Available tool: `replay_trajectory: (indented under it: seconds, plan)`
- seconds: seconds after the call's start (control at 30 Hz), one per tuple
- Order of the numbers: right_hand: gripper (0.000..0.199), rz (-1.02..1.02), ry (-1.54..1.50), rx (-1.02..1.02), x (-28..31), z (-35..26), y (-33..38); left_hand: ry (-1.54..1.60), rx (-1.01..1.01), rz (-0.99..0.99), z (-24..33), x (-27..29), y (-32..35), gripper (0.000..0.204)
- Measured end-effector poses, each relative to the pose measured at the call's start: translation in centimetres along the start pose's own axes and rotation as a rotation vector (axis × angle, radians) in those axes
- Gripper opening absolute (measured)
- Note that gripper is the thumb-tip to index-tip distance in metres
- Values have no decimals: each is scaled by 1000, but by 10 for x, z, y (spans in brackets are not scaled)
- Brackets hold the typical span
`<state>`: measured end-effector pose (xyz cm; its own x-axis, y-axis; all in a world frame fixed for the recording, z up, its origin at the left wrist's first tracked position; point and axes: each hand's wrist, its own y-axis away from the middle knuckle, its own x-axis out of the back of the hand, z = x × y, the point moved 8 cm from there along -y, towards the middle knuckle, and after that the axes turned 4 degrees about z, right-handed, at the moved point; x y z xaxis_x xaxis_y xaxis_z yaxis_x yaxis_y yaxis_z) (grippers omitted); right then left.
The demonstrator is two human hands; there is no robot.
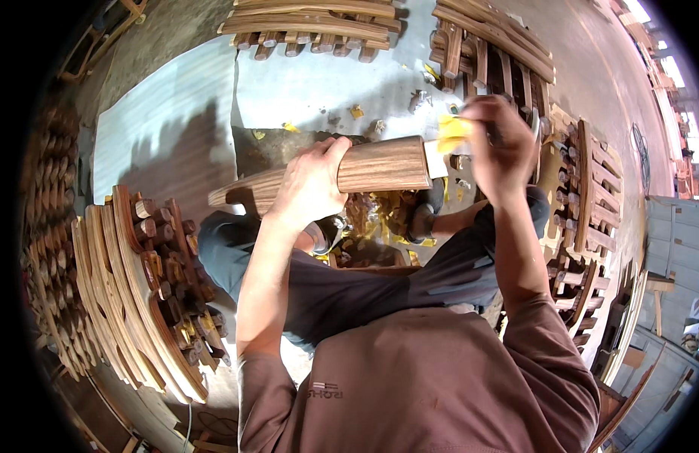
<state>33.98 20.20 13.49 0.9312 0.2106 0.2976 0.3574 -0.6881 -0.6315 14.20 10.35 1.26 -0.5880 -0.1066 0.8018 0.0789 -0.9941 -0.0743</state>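
My left hand [310, 183] grips a long curved wooden panel [380, 164] of brown striped wood, held level above my knees. Its pale end [437, 158] points right. My right hand [502, 147] is closed at that end on a strip of yellow tape [453, 133], pulled away from the wood. I am seated, with my legs in dark trousers [364, 283] below the panel. Yellow tape scraps [380, 226] lie between my feet.
A stack of curved wooden chair parts [149, 291] leans at my left. More stacked wooden frames [312, 26] lie ahead, others [493, 53] at the upper right and a row [587, 204] at the right. Tape scraps [357, 112] dot the grey floor sheet [319, 87].
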Motion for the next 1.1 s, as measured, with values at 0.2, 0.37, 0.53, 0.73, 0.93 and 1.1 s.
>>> replay_trajectory:
  seconds: [0.2, 0.37, 0.53, 0.73, 0.93, 1.1]
  plan:
    - [26, -67, -76, 162, 35, -55, -13, -341, -87, 143, -23, -2, -1, 52]
    - [29, -566, 416, 14, -24, 34, 66, -20, 10, 531, -33, 64, 5, 61]
    - [6, -705, 749, -224, -39, 109, 136, 752, -12, 698, -76, 102, 11, 45]
    - [13, -597, 615, 3, -42, 114, 139, 1736, -194, 816, -117, 130, 36, 59]
    - [37, -800, 919, -325, -1, 174, 160, 2063, -346, 855, -130, 133, 39, 56]
    - [39, -833, 1049, -467, 7, 181, 160, 1980, -284, 918, -136, 135, 53, 51]
